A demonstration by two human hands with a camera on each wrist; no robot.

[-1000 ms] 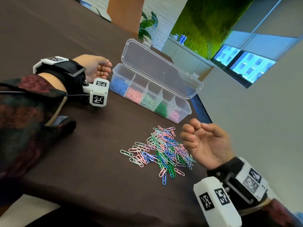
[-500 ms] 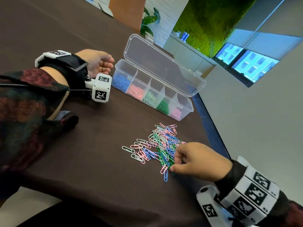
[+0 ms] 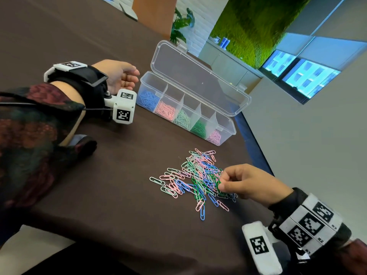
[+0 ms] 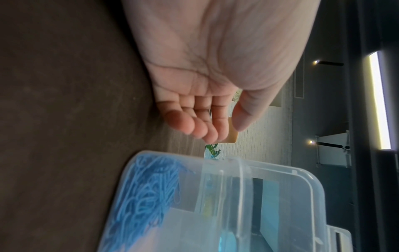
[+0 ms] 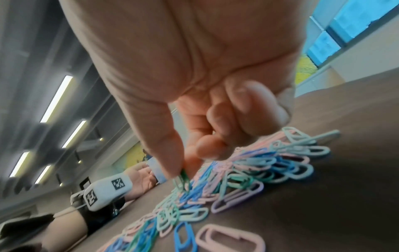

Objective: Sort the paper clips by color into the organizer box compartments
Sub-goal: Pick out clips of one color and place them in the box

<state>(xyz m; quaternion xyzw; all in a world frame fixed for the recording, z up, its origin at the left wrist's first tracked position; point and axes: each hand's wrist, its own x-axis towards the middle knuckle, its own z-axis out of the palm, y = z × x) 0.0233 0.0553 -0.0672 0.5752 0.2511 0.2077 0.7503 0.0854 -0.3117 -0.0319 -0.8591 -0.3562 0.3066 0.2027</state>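
Note:
A loose pile of paper clips (image 3: 195,178) in blue, pink, light green, dark green and lilac lies on the dark brown table (image 3: 99,195). My right hand (image 3: 220,182) is at the pile's right edge and pinches a dark green clip (image 5: 183,177) between thumb and forefinger, just above the pile (image 5: 237,179). The clear organizer box (image 3: 226,133) stands behind with its lid (image 3: 196,78) open; its compartments hold blue, pink, light green, dark green and lilac clips. My left hand (image 3: 127,78) rests palm up beside the box's blue end (image 4: 149,192), fingers (image 4: 194,124) loosely curled and holding nothing.
The table's right edge (image 3: 256,139) runs close past the box and the pile. A plant (image 3: 180,22) and an orange panel (image 3: 153,12) stand beyond the far end. My patterned sleeve (image 3: 29,135) lies over the table's left side.
My right hand came down from above the table onto the pile's right edge, turned palm down, and now pinches a dark green clip. The left hand has stayed beside the box.

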